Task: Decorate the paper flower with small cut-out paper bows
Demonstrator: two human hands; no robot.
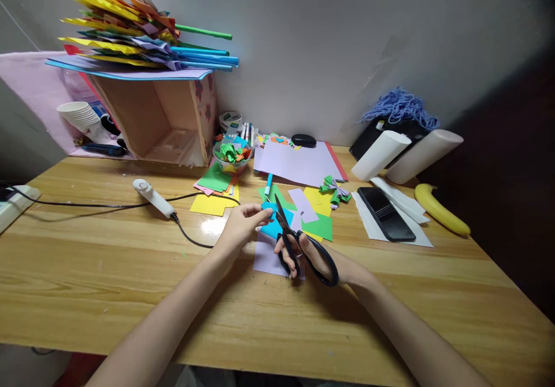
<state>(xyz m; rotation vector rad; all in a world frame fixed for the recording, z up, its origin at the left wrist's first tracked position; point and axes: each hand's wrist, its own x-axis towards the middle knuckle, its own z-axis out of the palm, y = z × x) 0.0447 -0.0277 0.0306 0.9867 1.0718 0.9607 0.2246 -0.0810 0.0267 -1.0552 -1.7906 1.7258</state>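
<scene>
My left hand (243, 223) pinches a small piece of blue paper (269, 206) between thumb and fingers. In my right hand (306, 254) is a pair of black-handled scissors (318, 258), with fingers through the loops. Its blades are parted and stand right at the edge of the blue piece. Below them lie another blue sheet (277, 225) and a lilac sheet (269, 255), partly hidden by my hands. Green, yellow and lilac paper scraps (318, 226) are spread just beyond, along with a blue-and-white pen-like stick (268, 185).
A corded white device (154, 198) lies left, its black cable crossing the wooden table (130, 294). Behind are a bowl of paper scraps (232, 155), an open box (151, 115) and a lilac sheet stack (295, 161). Rightward are a phone (385, 213), a banana (440, 209) and paper rolls (381, 154).
</scene>
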